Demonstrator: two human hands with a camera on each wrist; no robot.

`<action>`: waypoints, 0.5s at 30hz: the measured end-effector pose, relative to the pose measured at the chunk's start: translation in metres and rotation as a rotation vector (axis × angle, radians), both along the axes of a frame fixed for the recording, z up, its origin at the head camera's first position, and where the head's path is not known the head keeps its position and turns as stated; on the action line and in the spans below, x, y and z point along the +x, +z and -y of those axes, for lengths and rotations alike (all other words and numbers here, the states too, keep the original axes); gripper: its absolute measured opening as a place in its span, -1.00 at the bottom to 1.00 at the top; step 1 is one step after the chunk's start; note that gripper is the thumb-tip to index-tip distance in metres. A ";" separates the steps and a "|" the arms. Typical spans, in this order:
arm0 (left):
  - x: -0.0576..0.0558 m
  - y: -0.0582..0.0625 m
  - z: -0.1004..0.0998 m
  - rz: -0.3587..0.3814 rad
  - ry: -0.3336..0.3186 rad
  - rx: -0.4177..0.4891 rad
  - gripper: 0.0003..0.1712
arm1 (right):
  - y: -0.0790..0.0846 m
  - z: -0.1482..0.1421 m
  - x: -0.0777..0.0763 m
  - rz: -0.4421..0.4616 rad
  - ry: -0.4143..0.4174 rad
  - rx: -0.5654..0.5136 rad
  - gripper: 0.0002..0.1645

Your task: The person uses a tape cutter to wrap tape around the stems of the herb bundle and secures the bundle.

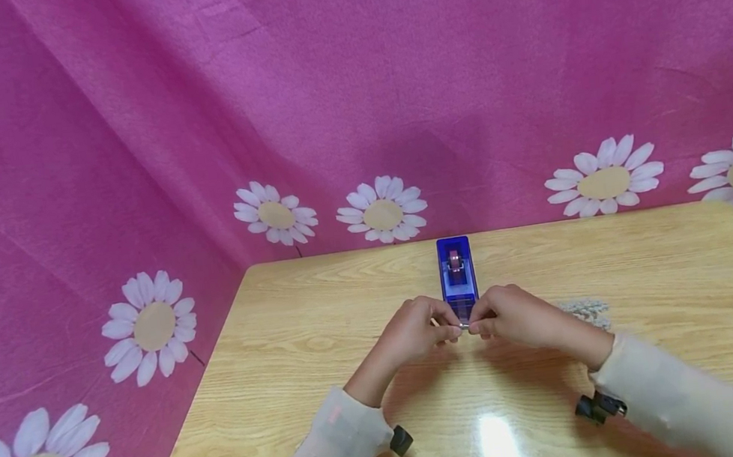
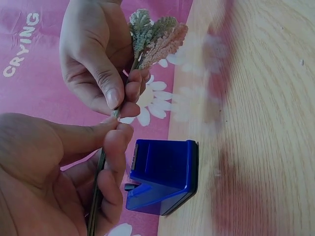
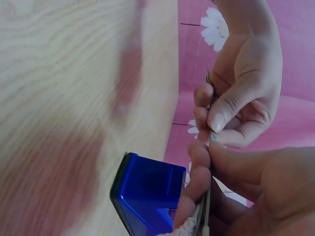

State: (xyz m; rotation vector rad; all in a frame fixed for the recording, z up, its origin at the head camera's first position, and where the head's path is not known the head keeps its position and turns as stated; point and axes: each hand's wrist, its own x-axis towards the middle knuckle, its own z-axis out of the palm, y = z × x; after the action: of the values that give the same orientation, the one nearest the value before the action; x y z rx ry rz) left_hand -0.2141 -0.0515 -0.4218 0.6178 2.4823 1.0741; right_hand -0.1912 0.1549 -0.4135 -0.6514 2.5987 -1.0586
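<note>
Both hands pinch one thin bunch of artificial flower stems [image 2: 96, 196] between thumb and fingers, their fingertips nearly meeting. My left hand [image 1: 415, 328] grips the lower stems, whose ends run back under its palm. Nearer the fuzzy flower heads [image 2: 160, 42], pale green and dusty pink, my right hand [image 1: 519, 315] grips the same bunch. A small pale, shiny band [image 2: 116, 113] shows on the stems between the two thumbs. Just beyond the fingertips stands a blue tape dispenser [image 1: 459, 289] with a roll of tape in it. In the head view the hands hide most of the stems.
The light wooden table [image 1: 284, 343] reaches back to a pink cloth [image 1: 322, 75] printed with white daisies, which also hangs along the left side. Dark wrist cameras [image 1: 400, 441] sit at both cuffs. A bright reflection lies on the tabletop in front of the hands.
</note>
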 end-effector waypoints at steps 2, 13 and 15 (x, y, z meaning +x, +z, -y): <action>0.000 0.000 0.000 0.011 -0.008 0.013 -0.91 | -0.001 0.001 0.001 -0.026 -0.023 0.004 -0.85; -0.003 -0.001 -0.003 0.006 -0.046 -0.009 -0.79 | -0.002 0.003 0.009 -0.066 -0.131 0.008 -0.87; -0.002 -0.001 -0.004 -0.010 -0.043 -0.017 -0.81 | -0.001 0.003 0.009 -0.056 -0.128 0.012 -0.88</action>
State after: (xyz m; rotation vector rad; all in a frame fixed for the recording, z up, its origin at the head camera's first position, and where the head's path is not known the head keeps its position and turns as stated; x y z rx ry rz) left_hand -0.2162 -0.0479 -0.4225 0.6702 2.4724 1.0355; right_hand -0.1827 0.1517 -0.4146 -0.5245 2.7243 -1.0763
